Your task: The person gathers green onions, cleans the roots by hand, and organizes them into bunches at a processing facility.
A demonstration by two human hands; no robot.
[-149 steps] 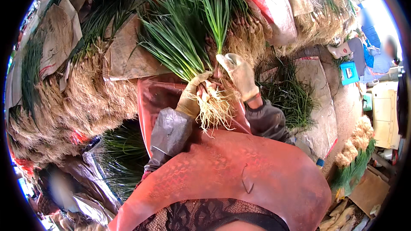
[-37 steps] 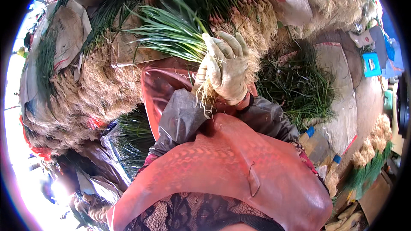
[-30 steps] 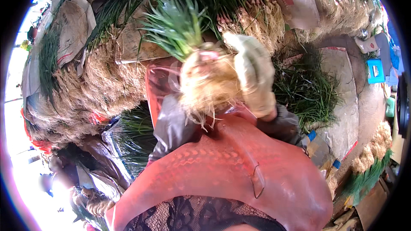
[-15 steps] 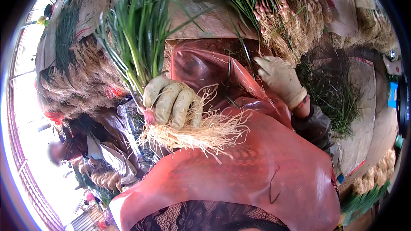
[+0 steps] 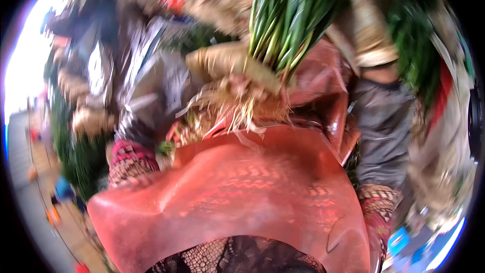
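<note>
Scallions (image 5: 288, 20), a green bunch with pale roots, stand at twelve o'clock, clamped at the base by the gloved left hand (image 5: 227, 63). Right hand (image 5: 371, 45) is blurred at two o'clock; its grip cannot be told. Red plastic apron (image 5: 242, 197) fills six o'clock.

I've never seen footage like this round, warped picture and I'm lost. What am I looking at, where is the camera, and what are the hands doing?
There is no machine here: a person wears a wide fisheye camera on the head, looking down, so straight edges bend near the rim. The picture is blurred by motion. The reddish sheet low in the middle is the person's plastic apron. The gloved left hand has its grip closed around a bunch of green onions, pale roots hanging below it. The right hand, also gloved, is raised at the upper right; whether it holds anything is too blurred to tell. Piles of greens lie around.
</note>
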